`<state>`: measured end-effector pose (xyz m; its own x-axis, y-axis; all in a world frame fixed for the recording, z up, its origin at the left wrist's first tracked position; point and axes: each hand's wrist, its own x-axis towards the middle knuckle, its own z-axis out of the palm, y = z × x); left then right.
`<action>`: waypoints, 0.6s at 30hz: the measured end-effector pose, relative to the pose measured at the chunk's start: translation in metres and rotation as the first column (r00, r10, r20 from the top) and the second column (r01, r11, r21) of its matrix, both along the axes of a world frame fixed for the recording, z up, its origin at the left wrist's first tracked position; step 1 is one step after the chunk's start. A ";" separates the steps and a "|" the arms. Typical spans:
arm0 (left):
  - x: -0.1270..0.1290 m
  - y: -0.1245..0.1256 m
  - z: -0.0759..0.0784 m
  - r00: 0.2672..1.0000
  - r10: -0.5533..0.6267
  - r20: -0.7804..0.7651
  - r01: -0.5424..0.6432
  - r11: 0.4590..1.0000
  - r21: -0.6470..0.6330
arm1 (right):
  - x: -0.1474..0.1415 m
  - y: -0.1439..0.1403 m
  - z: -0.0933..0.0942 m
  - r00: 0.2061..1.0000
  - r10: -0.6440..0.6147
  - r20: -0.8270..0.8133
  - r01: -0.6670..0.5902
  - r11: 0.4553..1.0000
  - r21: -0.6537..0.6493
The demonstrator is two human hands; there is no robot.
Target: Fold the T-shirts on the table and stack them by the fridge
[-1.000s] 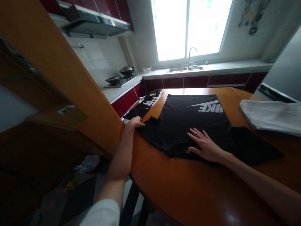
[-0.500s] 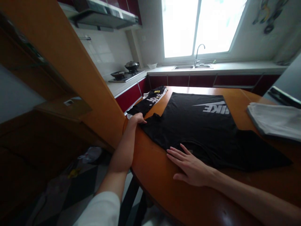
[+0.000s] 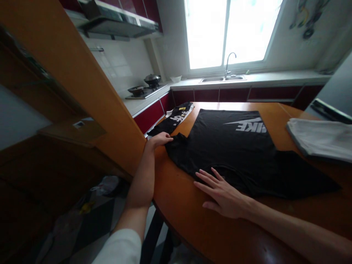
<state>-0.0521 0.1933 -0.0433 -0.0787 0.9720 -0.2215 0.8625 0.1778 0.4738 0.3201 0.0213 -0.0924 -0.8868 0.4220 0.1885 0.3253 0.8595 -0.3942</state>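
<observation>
Desk: Who holds what at the wooden bench?

Operator: The left hand pinches a cuff of a black NIKE T-shirt, thumb and fingers closed on the cloth. The right hand lies palm down and spread, fingertips at the collar. From my remote seat I see the 2 hands well apart; whether the right presses or only grazes, I cannot tell.

Desk: Where is the shirt?

Operator: Laid out on the bench, collar toward the near edge, hem toward the window, white print close to that hem. The left-side sleeve runs to the pinch; the right-side sleeve fans out opposite. A 2nd black garment lies just beyond the left hand, and a folded white cloth rests at the right.

Desk: How is this done well?

Operator: The step, as I judge it, is straightening that sleeve. I would draw the cuff outward gently, low along the wood, until the bunched fold at its far side eases. I would anchor the collar under the right palm, since thin cloth on smooth wood may slide, and steer my fingers clear of the 2nd garment.
</observation>
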 end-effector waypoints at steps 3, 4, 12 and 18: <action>0.009 -0.008 0.014 0.990 -0.071 0.120 0.061 0.994 0.086 | -0.002 0.001 -0.001 0.997 -0.046 -0.065 0.049 0.998 0.043; 0.014 -0.011 0.018 0.978 -0.114 0.172 0.093 0.988 0.124 | -0.002 0.002 -0.001 0.993 -0.066 -0.094 0.071 0.996 0.052; 0.083 -0.025 0.019 0.848 -0.382 0.368 0.307 0.919 0.247 | -0.002 0.006 -0.005 0.971 -0.173 -0.166 0.187 0.980 0.073; 0.112 -0.017 -0.007 0.681 -0.484 0.550 0.441 0.870 0.220 | -0.001 0.008 -0.007 0.968 -0.196 -0.158 0.207 0.976 0.061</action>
